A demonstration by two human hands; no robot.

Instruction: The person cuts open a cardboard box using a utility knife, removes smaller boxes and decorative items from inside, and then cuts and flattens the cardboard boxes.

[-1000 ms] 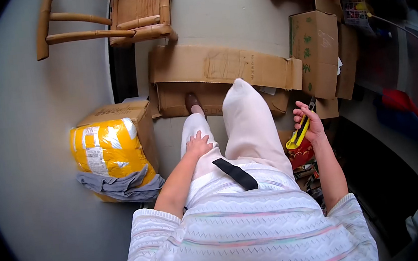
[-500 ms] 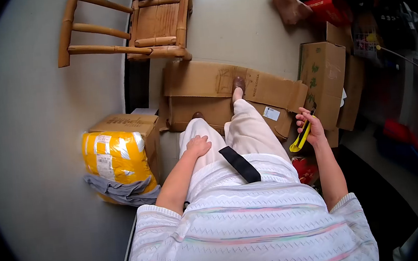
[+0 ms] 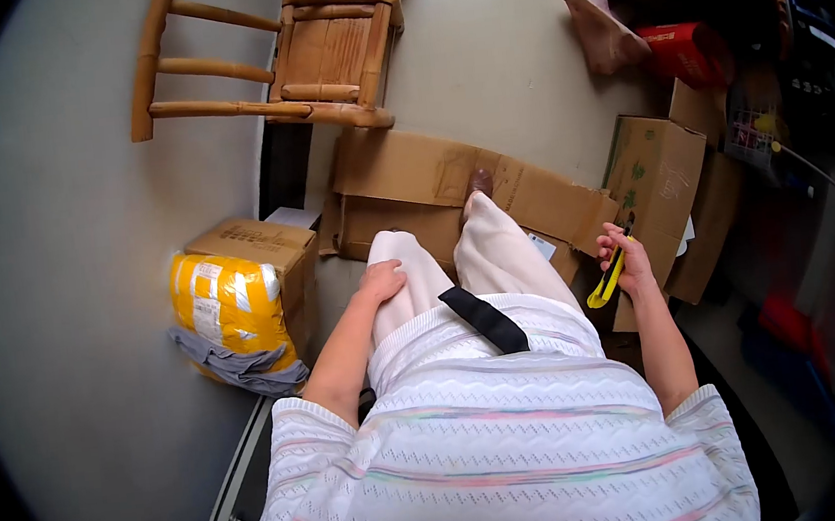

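Observation:
My right hand (image 3: 636,265) is closed around a yellow and black utility knife (image 3: 605,285), held out to the right of my legs. Its yellow end points down toward my body, and the dark end rises past my fingers. My left hand (image 3: 381,280) lies on my left thigh with its fingers stretched flat, holding nothing. Under my feet is a flattened cardboard box (image 3: 398,167); one brown shoe (image 3: 479,182) is on it. A white label on the cardboard is partly hidden behind my leg.
At left, a yellow taped parcel (image 3: 241,303) and grey cloth (image 3: 236,363) are by a cardboard box (image 3: 260,237). A bamboo chair (image 3: 327,53) stands ahead. To the right are upright cartons (image 3: 654,162), a red container (image 3: 684,54) and a wire basket (image 3: 753,128).
The view has shifted, so the chair and boxes sit slightly lower in it. My legs cover more of the cardboard and its label. The utility knife stays in my right hand.

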